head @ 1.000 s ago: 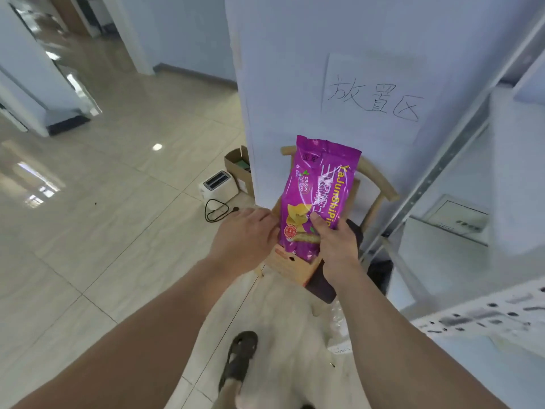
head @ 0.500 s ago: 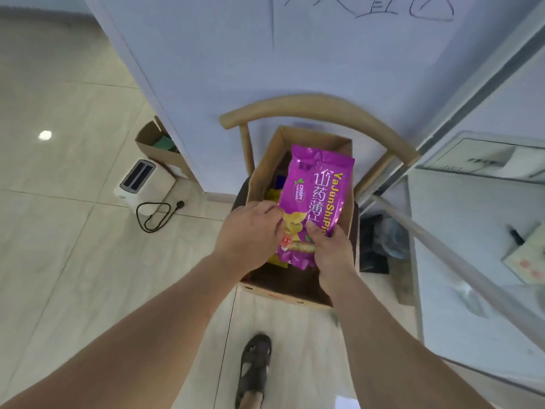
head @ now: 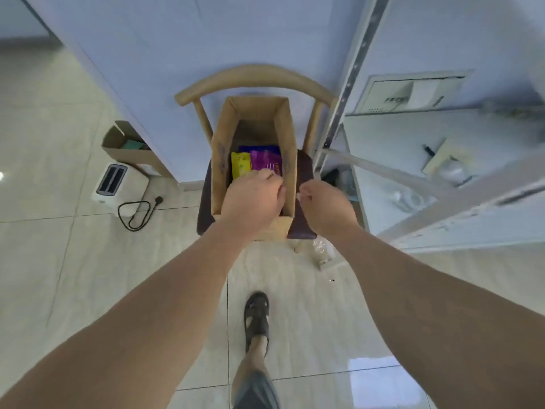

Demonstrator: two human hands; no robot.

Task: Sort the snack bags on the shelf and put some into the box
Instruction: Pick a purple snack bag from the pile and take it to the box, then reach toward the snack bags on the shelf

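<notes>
The cardboard box [head: 224, 160] stands open-topped on the dark seat of the wooden chair [head: 253, 76], which raises its mouth to arm's reach and lets bags drop in from above. The purple snack bag [head: 267, 162] now lies inside the box, against its right wall, with a yellow bag [head: 240, 166] just beside it on the left and a blue bag [head: 259, 149] behind both, toward the box's far wall. My left hand [head: 252, 200] hangs over the box's near opening, fingers curled loosely inward above the purple bag; whether the fingertips still touch the bag is unclear, because the knuckles hide the contact point. My right hand [head: 326, 206] sits just outside the box's right wall, fingers half curled with thumb and forefinger close together, pinching nothing. Half a second earlier both hands gripped the purple bag by its lower edge and held it upright above the box; it has since dropped in and both grips have let go. To the box's right stands the metal shelf [head: 348, 84], the source of the next bag. A toaster [head: 113, 180] rests on the floor, well to the box's left.
</notes>
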